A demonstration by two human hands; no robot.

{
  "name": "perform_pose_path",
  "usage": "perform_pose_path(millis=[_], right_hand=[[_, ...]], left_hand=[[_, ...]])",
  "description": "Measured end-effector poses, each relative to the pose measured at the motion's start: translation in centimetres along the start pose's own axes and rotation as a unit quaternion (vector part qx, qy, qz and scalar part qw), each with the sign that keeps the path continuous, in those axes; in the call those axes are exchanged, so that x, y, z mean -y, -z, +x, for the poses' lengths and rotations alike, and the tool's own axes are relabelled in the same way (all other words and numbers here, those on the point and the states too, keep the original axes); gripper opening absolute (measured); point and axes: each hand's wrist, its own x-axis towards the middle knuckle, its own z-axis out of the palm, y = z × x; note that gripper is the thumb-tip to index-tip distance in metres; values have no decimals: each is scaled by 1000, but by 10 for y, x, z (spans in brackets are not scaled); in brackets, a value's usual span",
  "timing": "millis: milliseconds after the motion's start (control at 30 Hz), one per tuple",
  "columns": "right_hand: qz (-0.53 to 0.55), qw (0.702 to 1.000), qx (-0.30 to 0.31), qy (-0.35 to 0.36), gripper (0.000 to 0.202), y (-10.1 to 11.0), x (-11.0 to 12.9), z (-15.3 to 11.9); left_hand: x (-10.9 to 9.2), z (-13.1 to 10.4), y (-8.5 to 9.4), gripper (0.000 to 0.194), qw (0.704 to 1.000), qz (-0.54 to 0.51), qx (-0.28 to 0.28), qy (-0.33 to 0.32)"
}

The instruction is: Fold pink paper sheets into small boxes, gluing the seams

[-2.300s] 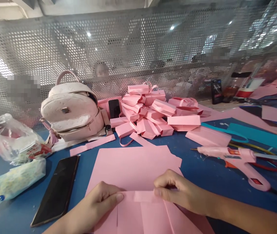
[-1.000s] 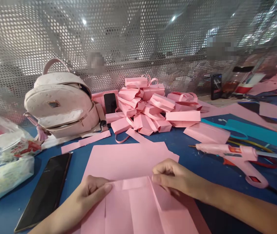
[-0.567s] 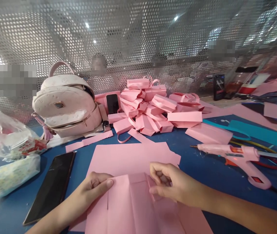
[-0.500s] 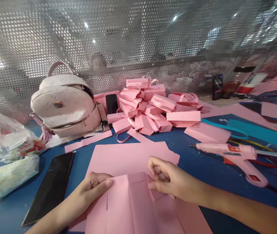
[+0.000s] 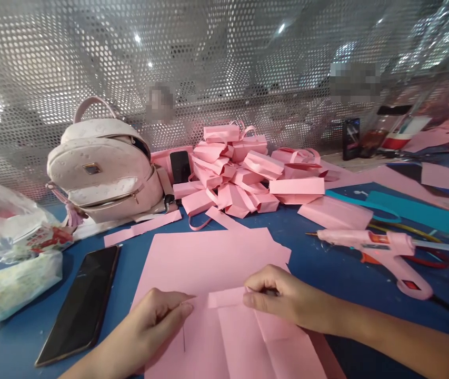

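A creased pink paper piece [image 5: 240, 337] with fold lines and a short slit near its left side lies low in the middle. My left hand [image 5: 161, 321] pinches its upper left edge between thumb and fingers. At the upper right edge, my right hand [image 5: 273, 295] has its thumb and curled fingers closed on the same paper. Under it, a larger flat pink sheet [image 5: 208, 252] rests on the blue table [image 5: 129, 279].
Behind are a pile of pink paper boxes [image 5: 243, 173] and a pale backpack [image 5: 101, 168]. A black phone [image 5: 80, 302] and plastic bag [image 5: 7, 216] lie left; a pink glue gun [image 5: 382, 247] and teal strip [image 5: 421, 213] lie right.
The creased paper's top edge has shifted and its top strip now lies across it. My right hand has moved slightly down and closed on the edge; my left hand moved slightly right and down.
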Motion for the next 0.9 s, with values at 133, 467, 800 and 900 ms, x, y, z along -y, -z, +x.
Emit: perform_pose_path(millis=[133, 467, 800, 900], right_hand=[[-1, 1000, -22, 13, 55, -3, 0, 2], [48, 994, -85, 55, 55, -4, -5, -1], [28, 992, -112, 56, 55, -5, -5, 0], [24, 985, -155, 66, 53, -3, -5, 1]], left_hand=[[-2, 1, -1, 48, 1000, 9, 4, -8], [4, 2, 0, 45, 992, -121, -14, 21], [7, 0, 1, 45, 973, -224, 19, 49], [0, 2, 3, 38, 954, -291, 29, 59]])
